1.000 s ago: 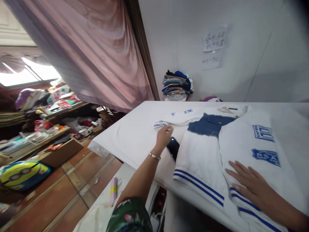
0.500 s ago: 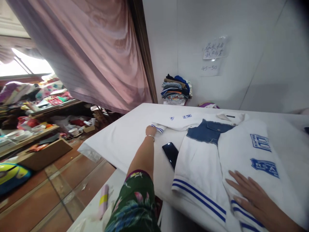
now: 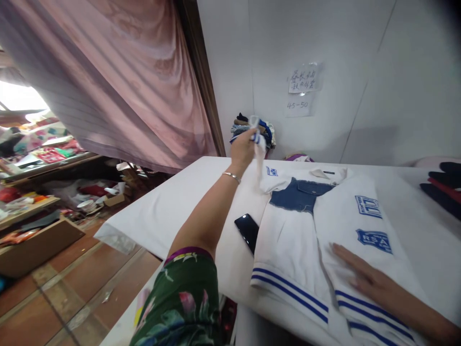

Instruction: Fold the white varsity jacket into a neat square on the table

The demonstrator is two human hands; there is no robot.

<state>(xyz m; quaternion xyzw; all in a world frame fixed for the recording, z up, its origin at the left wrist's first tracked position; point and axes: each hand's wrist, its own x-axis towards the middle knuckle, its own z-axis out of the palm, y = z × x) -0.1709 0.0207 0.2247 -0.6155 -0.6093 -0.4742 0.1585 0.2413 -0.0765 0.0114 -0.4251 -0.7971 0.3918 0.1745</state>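
Observation:
A white jacket (image 3: 288,235) with a denim chest patch, blue lettered patches and blue-striped hems lies spread on a white-covered table (image 3: 162,206). My left hand (image 3: 243,150), wearing a silver bangle, is closed around the striped cuff of one jacket sleeve (image 3: 260,154) and holds it up off the table. That sleeve hangs from my fingers toward the shoulder. My right hand (image 3: 360,271) rests on the jacket's front, fingers stretched out, near the other striped cuff (image 3: 370,305). A black phone (image 3: 247,231) lies beside the jacket, partly under its edge.
A stack of folded clothes (image 3: 237,129) stands beyond the table's far edge by the wall. Dark and red folded cloth (image 3: 444,190) lies at the right. A pink curtain (image 3: 151,86) hangs at the left, above a tiled floor with a cardboard box (image 3: 46,247).
My left hand has lifted the sleeve cuff off the table and carried it up and right. My right hand stays on the jacket. The view has turned slightly right.

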